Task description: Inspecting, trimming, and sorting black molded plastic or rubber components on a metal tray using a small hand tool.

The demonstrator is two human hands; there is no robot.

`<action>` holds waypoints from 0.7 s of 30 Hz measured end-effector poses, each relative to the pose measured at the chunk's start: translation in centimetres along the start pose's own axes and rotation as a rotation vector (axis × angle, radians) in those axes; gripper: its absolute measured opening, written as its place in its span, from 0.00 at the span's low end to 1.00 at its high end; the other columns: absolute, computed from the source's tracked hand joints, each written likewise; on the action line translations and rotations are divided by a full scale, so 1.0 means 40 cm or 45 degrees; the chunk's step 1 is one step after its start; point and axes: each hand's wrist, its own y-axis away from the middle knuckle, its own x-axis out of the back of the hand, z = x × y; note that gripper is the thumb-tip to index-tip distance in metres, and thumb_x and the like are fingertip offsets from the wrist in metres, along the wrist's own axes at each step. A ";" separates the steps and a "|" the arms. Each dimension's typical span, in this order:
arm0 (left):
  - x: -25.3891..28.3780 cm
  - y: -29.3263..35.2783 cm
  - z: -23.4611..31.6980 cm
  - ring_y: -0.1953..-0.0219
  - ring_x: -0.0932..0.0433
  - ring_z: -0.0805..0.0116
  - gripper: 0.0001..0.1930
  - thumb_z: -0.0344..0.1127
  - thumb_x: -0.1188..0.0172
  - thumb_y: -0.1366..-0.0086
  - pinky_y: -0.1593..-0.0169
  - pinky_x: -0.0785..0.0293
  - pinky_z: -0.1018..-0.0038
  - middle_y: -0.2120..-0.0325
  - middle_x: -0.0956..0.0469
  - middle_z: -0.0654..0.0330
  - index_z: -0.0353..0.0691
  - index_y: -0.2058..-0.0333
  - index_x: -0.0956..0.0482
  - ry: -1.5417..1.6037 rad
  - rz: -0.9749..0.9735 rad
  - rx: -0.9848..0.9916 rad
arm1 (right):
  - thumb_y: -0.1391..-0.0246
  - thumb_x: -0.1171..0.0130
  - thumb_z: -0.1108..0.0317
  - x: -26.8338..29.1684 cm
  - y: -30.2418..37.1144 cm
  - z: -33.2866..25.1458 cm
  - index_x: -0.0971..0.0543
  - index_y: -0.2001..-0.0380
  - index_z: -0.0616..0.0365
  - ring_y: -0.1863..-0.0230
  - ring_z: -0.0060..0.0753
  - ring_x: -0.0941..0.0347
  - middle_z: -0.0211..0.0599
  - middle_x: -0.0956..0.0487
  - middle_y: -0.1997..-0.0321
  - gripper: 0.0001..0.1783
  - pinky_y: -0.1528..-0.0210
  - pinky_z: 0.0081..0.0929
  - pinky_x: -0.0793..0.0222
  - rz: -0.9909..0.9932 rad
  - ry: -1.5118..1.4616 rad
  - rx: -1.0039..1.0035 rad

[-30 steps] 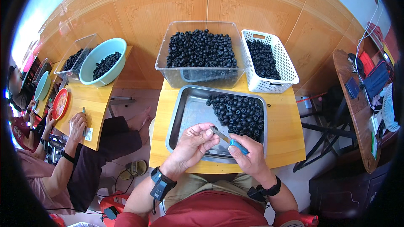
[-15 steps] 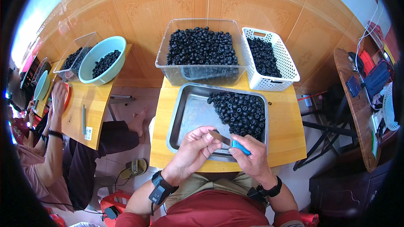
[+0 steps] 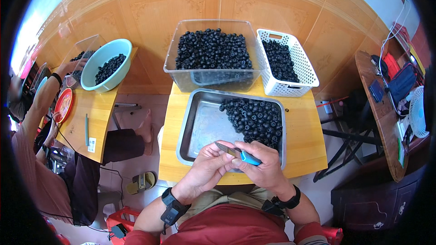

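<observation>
Small yellow table [image 3: 304, 145], bearing a clear tub [image 3: 212, 54] and a white basket [image 3: 286, 61], both full of dark round fruits. Nearer, a steel tray [image 3: 200, 127] with a heap of the same fruits [image 3: 254, 118] on its right half. Over the tray's near rim, right hand [image 3: 263, 168] clenched on a blue-handled knife [image 3: 236, 153], blade pointing left. Left hand [image 3: 206, 168] pinched shut just under the blade; whatever sits in the fingers hidden. Best kept low over the tray, blade edge turned away from the left thumb, short shallow strokes.

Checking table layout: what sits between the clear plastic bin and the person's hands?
In the head view, the metal tray of dark round pieces lies between the clear bin and both hands.
</observation>
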 end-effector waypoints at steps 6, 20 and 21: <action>-0.010 0.001 0.018 0.59 0.18 0.69 0.09 0.28 0.41 0.32 0.52 0.19 0.74 0.60 0.18 0.56 0.34 0.54 0.22 -0.192 0.066 0.098 | 0.51 0.30 0.71 0.004 -0.014 0.011 0.19 0.56 0.61 0.74 0.31 0.27 0.38 0.24 0.73 0.18 0.72 0.25 0.33 0.054 0.079 0.063; 0.074 -0.179 0.125 0.65 0.17 0.58 0.15 0.31 0.33 0.43 0.59 0.22 0.67 0.66 0.18 0.48 0.35 0.56 0.19 -2.167 0.478 -0.338 | 0.46 0.35 0.64 0.229 -0.208 0.211 0.23 0.49 0.71 0.63 0.28 0.21 0.46 0.17 0.63 0.25 0.58 0.26 0.26 0.669 0.473 -0.199; 0.079 -0.194 0.121 0.65 0.17 0.58 0.15 0.31 0.33 0.43 0.59 0.22 0.67 0.66 0.18 0.48 0.35 0.56 0.19 -2.165 0.471 -0.331 | 0.45 0.35 0.64 0.214 -0.183 0.211 0.23 0.49 0.71 0.62 0.29 0.20 0.46 0.16 0.63 0.25 0.58 0.26 0.26 0.637 0.440 -0.137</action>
